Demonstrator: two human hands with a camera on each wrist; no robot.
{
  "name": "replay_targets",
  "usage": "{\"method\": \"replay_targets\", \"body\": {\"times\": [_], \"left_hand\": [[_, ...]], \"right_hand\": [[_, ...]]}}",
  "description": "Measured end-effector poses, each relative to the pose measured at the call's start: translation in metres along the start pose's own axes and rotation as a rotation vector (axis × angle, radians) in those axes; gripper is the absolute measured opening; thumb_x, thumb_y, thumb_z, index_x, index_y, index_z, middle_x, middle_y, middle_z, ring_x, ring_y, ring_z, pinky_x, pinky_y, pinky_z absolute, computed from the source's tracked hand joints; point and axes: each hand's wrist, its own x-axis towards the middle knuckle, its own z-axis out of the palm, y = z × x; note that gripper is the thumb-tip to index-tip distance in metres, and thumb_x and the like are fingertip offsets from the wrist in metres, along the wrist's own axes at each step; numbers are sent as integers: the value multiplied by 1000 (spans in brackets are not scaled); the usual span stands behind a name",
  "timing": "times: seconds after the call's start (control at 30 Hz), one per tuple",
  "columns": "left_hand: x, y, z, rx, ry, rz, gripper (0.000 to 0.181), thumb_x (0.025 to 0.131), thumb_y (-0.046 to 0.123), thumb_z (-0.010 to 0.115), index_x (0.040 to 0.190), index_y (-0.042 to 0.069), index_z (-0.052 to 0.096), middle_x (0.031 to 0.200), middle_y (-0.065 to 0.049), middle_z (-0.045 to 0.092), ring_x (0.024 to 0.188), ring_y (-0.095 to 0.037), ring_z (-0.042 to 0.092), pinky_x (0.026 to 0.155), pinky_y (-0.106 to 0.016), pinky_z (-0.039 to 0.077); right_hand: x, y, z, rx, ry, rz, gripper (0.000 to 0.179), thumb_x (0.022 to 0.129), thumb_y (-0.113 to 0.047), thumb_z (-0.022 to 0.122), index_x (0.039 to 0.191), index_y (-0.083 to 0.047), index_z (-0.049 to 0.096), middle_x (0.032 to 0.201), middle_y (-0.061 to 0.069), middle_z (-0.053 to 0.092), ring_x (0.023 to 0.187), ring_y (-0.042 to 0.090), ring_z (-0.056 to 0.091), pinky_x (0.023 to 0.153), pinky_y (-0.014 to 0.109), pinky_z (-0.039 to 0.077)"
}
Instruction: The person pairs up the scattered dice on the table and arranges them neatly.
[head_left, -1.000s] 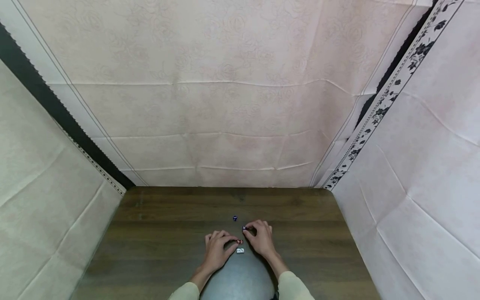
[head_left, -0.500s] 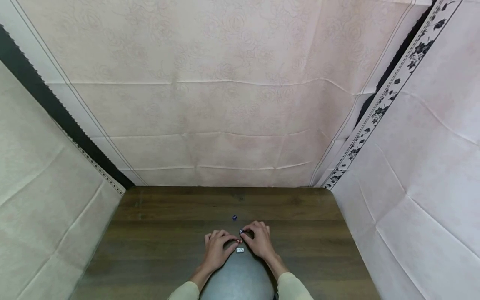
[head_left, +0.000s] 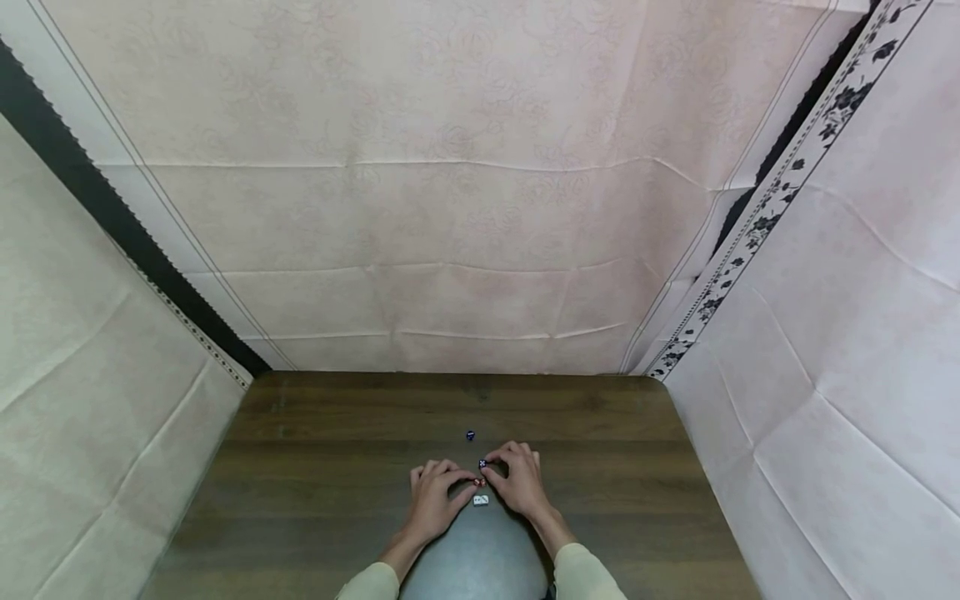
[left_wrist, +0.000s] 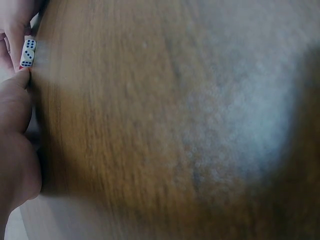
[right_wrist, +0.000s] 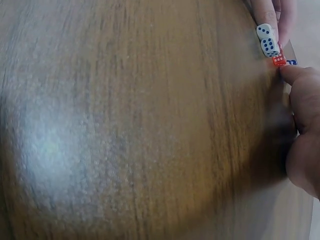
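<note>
Side by side near me lie two white dice (head_left: 481, 500) with blue pips, also visible in the right wrist view (right_wrist: 269, 46). Just beyond them is a pair of red dice (head_left: 481, 482). My left hand (head_left: 435, 498) pinches the left one between thumb and index finger. Beyond the red pair, my right hand (head_left: 522, 481) grips a dark blue die (head_left: 482, 464) by thumb and index fingertip. In the left wrist view the white dice (left_wrist: 28, 53) show at the left edge, with the red ones mostly hidden behind fingers.
Another dark blue die (head_left: 470, 435) lies farther back on the brown wooden table (head_left: 337, 467). Pale patterned cloth (head_left: 450, 250) hangs behind the table and along both sides. A rounded grey shape (head_left: 476, 554) is at the front, between the forearms.
My right hand has brought its blue die slightly left and nearer to me, close behind the red dice, then stayed there. My left hand has kept its place.
</note>
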Motion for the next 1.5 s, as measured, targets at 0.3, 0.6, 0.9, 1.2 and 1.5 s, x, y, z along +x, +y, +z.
{"method": "replay_targets", "body": {"times": [0.3, 0.6, 0.9, 1.2, 1.5], "left_hand": [[0, 1, -1, -9, 12, 9, 18, 93, 31, 95, 109, 32, 89, 103, 10, 76, 101, -14, 62, 98, -51, 35], [0, 2, -1, -4, 5, 1, 17, 93, 31, 95, 109, 32, 88, 103, 11, 76, 100, -13, 62, 97, -51, 35], [0, 2, -1, -13, -7, -3, 18, 94, 31, 94, 110, 31, 88, 104, 10, 76, 101, -15, 62, 98, -51, 36], [-1, -1, -7, -64, -45, -16, 19, 94, 28, 94, 112, 26, 89, 103, 7, 75, 101, -15, 61, 99, -52, 36], [1, -7, -14, -120, -3, -3, 20, 95, 20, 93, 115, 16, 88, 106, 3, 78, 104, -18, 64, 96, -46, 38]], "right_hand": [[-1, 3, 1, 8, -1, -8, 12, 99, -26, 90, 110, -22, 86, 104, -6, 73, 102, 16, 59, 93, 40, 34], [-2, 3, 1, 4, -10, 2, 12, 100, -27, 89, 111, -24, 85, 106, -5, 72, 102, 16, 58, 93, 40, 34], [-3, 6, 2, -7, 0, -7, 13, 100, -28, 90, 111, -24, 86, 106, -6, 72, 102, 14, 58, 93, 39, 35], [-6, 10, 4, -14, 19, -80, 13, 101, -27, 88, 113, -23, 85, 106, -4, 72, 98, 13, 55, 91, 40, 35], [-5, 10, 4, 8, -19, -21, 14, 102, -31, 87, 116, -27, 85, 109, -7, 71, 100, 11, 53, 96, 40, 35]]}}
